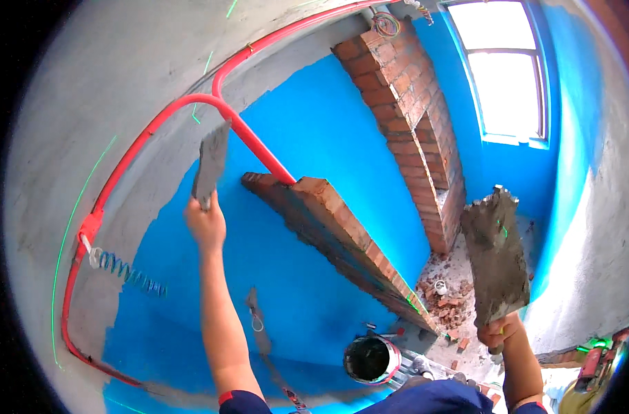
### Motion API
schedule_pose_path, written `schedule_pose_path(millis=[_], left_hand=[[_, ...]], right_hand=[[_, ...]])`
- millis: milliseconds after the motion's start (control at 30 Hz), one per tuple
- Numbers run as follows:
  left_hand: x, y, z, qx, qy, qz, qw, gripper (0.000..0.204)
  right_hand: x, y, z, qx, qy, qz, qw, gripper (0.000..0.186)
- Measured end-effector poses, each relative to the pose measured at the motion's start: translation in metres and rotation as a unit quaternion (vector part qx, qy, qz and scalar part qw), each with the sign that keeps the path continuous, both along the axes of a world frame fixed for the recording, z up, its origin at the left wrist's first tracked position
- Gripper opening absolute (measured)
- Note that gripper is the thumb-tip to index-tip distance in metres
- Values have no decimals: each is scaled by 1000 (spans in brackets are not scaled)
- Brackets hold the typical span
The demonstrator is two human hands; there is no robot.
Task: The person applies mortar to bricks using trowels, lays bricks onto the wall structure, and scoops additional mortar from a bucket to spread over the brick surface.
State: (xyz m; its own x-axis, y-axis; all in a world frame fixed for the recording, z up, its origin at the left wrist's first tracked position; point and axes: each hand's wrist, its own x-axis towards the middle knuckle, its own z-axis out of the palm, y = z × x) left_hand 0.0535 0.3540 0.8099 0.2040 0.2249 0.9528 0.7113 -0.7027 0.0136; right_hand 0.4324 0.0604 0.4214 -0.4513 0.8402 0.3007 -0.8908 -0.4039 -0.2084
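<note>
Raised in front of the wall, my left hand [206, 224] is closed round a plastering trowel [212, 162] with a flat grey blade. The blade points up, its tip close below a red pipe [254, 141]; whether it touches the wall I cannot tell. My right hand [501, 332], lower on the right, grips a long mortar board [494, 252] by its near end. Wet grey mortar coats the board, thick and ragged at its far end. Between my hands stands a narrow brick partition [349, 238].
Blue coating [294, 103] covers much of the walls. A brick column [414, 131] stands near a bright window [505, 76]. Below are a bucket [371, 359] with dark contents and brick rubble [454, 307]. Coiled wires [132, 271] stick out at the left. A red tool [596, 369] sits lower right.
</note>
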Motion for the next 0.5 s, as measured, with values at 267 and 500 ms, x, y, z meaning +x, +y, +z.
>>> schedule_pose_path(millis=[267,500], left_hand=[[35,78,78,108,114,81,984,17],[65,99,87,23,67,42,997,34]], right_hand=[[4,55,24,19,-71,-63,995,12],[7,93,11,-2,-36,-75,997,24]])
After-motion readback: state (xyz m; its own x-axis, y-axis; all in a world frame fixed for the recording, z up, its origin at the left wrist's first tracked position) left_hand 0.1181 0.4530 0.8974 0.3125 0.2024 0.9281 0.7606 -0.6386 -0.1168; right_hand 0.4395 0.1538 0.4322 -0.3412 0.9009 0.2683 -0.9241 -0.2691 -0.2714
